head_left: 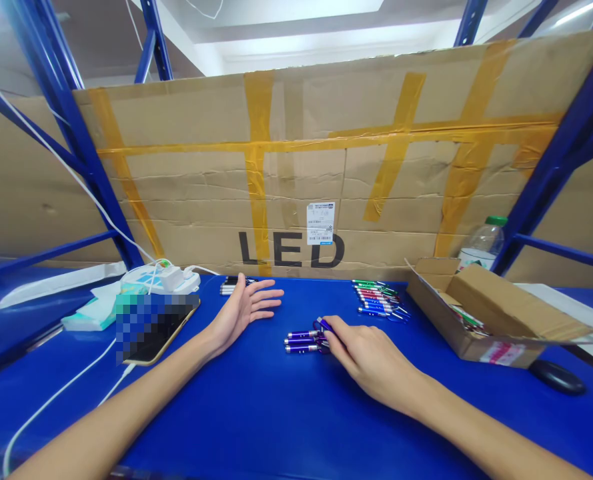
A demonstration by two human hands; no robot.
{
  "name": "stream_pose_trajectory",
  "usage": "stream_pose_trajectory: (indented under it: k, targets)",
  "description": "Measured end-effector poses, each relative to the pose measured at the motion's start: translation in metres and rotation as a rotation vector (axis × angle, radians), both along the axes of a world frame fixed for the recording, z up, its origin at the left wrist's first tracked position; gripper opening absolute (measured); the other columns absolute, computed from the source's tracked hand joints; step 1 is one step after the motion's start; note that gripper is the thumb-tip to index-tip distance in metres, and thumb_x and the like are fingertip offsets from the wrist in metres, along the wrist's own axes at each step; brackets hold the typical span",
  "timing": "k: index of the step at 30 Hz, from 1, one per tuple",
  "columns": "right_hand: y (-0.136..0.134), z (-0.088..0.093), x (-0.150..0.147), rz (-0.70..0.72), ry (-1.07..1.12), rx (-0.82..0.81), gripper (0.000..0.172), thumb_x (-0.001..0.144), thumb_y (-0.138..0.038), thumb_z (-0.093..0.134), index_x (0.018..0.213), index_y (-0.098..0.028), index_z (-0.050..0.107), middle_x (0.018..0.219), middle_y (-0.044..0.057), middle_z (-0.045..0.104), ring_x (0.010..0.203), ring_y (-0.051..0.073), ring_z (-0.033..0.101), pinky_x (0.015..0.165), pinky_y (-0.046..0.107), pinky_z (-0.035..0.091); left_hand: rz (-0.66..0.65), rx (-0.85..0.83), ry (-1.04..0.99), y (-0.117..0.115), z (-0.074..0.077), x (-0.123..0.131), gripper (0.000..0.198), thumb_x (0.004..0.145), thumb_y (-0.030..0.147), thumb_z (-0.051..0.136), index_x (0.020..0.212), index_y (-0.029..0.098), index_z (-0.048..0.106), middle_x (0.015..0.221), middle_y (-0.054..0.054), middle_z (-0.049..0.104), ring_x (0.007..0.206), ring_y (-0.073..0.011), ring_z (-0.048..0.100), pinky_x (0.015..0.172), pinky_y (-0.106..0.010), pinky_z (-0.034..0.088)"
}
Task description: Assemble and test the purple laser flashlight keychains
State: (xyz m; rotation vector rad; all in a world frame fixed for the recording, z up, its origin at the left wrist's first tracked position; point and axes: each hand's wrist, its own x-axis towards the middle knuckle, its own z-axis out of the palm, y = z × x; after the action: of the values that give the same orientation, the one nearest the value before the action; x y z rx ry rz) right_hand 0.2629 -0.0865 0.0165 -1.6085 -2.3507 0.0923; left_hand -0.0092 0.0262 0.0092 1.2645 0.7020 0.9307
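Observation:
My left hand [243, 308] lies on the blue table [276, 413] with the palm up and fingers stretched out, holding nothing. A few black pens [232, 285] lie just beyond its fingertips. My right hand [363, 353] rests palm down, its fingers closed on a small purple pen-like torch [323, 325]. It touches a short row of purple torches [303, 340] lying side by side. Further back lies a heap of several green, red and blue torches [379, 297].
A phone [159, 327] on a white cable lies at the left beside a power strip [161, 279] and tissue pack [89, 317]. An open cardboard box [481, 317], a bottle [481, 243] and a black mouse [556, 377] sit right. A cardboard wall [296, 167] stands behind.

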Motion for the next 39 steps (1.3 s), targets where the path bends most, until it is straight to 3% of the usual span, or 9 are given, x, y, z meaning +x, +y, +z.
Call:
stream_pose_trajectory:
  k: [5, 15, 21, 28, 32, 35, 39]
  targets:
    - [0.0019, -0.0019, 0.0017, -0.01, 0.108, -0.032, 0.037, 0.114, -0.032, 0.035, 0.143, -0.022, 0.055, 0.111, 0.009, 0.081, 0.096, 0.028, 0.078, 0.074, 0.034, 0.042, -0.021, 0.008, 0.003, 0.0026, -0.0023, -0.0017, 0.087, 0.101, 0.084, 0.03, 0.149, 0.019, 0.059, 0.154, -0.02, 0.063, 0.138, -0.0373, 0.061, 0.112, -0.05, 0.046]
    - [0.0028, -0.0072, 0.0026, 0.079, 0.101, -0.042, 0.039, 0.113, -0.03, 0.037, 0.142, -0.022, 0.062, 0.115, 0.01, 0.081, 0.101, 0.027, 0.078, 0.081, 0.034, 0.047, -0.007, -0.005, -0.005, 0.0019, 0.0004, -0.001, 0.085, 0.102, 0.082, 0.027, 0.146, 0.017, 0.061, 0.15, -0.021, 0.066, 0.133, -0.0363, 0.065, 0.108, -0.049, 0.05]
    - [0.006, -0.0075, 0.0051, 0.025, 0.111, -0.019, 0.042, 0.113, -0.032, 0.036, 0.145, -0.021, 0.063, 0.116, 0.012, 0.081, 0.105, 0.03, 0.078, 0.083, 0.036, 0.05, -0.007, -0.018, 0.008, 0.0001, 0.0013, -0.0005, 0.087, 0.102, 0.083, 0.026, 0.146, 0.017, 0.06, 0.15, -0.022, 0.066, 0.133, -0.0365, 0.065, 0.108, -0.049, 0.05]
    - [0.0004, -0.0032, -0.001, 0.121, 0.067, -0.027, 0.033, 0.11, -0.025, 0.044, 0.13, -0.025, 0.07, 0.1, 0.005, 0.082, 0.087, 0.024, 0.078, 0.074, 0.03, 0.046, -0.018, -0.01, 0.011, -0.0013, 0.0018, -0.0003, 0.086, 0.102, 0.083, 0.024, 0.146, 0.018, 0.06, 0.15, -0.021, 0.066, 0.135, -0.0374, 0.064, 0.11, -0.05, 0.049]
    - [0.0024, -0.0048, -0.0002, 0.118, 0.039, -0.046, 0.03, 0.11, -0.025, 0.042, 0.122, -0.023, 0.069, 0.099, 0.007, 0.081, 0.086, 0.025, 0.078, 0.071, 0.031, 0.043, -0.034, -0.004, 0.013, -0.0021, 0.0025, 0.0001, 0.086, 0.103, 0.083, 0.025, 0.147, 0.017, 0.06, 0.15, -0.021, 0.066, 0.134, -0.0373, 0.064, 0.109, -0.049, 0.049]
    - [0.0031, -0.0036, 0.001, 0.133, 0.027, -0.06, 0.03, 0.11, -0.026, 0.04, 0.12, -0.022, 0.068, 0.099, 0.008, 0.08, 0.085, 0.025, 0.077, 0.07, 0.032, 0.04, -0.024, -0.01, 0.015, -0.0025, 0.0027, 0.0005, 0.087, 0.103, 0.082, 0.026, 0.146, 0.016, 0.059, 0.148, -0.022, 0.067, 0.131, -0.0368, 0.065, 0.106, -0.048, 0.051]
    - [-0.0011, -0.0002, 0.0009, 0.259, -0.002, -0.096, 0.031, 0.111, -0.026, 0.04, 0.125, -0.024, 0.068, 0.092, 0.005, 0.078, 0.079, 0.023, 0.074, 0.068, 0.032, 0.037, -0.027, -0.013, 0.01, -0.0026, 0.002, 0.001, 0.086, 0.103, 0.082, 0.026, 0.146, 0.016, 0.06, 0.147, -0.022, 0.067, 0.128, -0.0357, 0.067, 0.102, -0.045, 0.053]
